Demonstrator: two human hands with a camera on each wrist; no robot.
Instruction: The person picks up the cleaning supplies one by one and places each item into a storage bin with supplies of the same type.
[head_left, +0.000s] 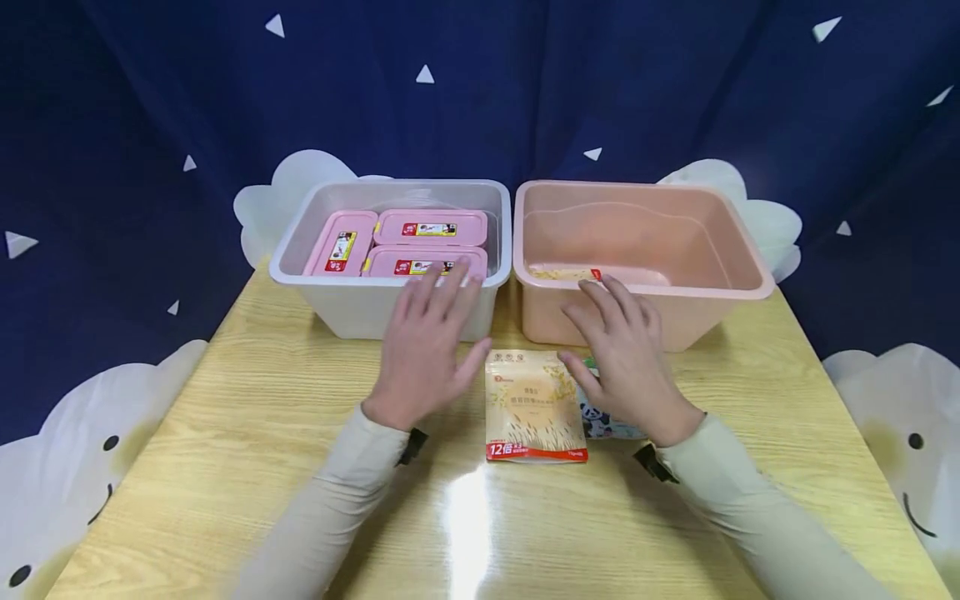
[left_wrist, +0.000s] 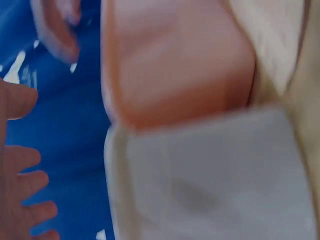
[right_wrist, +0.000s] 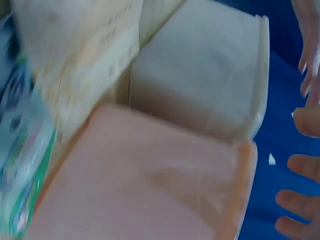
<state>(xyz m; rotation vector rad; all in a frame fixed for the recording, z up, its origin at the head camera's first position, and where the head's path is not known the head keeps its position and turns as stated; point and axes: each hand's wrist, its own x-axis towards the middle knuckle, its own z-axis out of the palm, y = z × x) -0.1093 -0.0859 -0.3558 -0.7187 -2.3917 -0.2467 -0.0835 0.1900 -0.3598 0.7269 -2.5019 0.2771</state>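
My left hand (head_left: pixel 423 354) hovers before the white bin (head_left: pixel 345 300), its fingers spread and overlapping the bin's front rim in the head view. Several pink lidded boxes (head_left: pixel 431 227) sit inside that bin. In front of the pink bin (head_left: pixel 712 308), my right hand (head_left: pixel 633 371) is held with fingers extended and nothing in them. A beige packet (head_left: pixel 534 408) with a red bottom band lies flat on the table between the hands. Partly beneath it and under my right hand is a packet with a panda picture (head_left: pixel 597 423). Both wrist views show straight, separated fingers (right_wrist: pixel 299 204).
The two bins stand side by side at the back of the wooden table (head_left: pixel 247 433). Inside the pink bin lies another beige packet (head_left: pixel 558 274), mostly hidden by the front wall. Behind hangs a dark blue curtain (head_left: pixel 480 125) with white triangles and cloud shapes.
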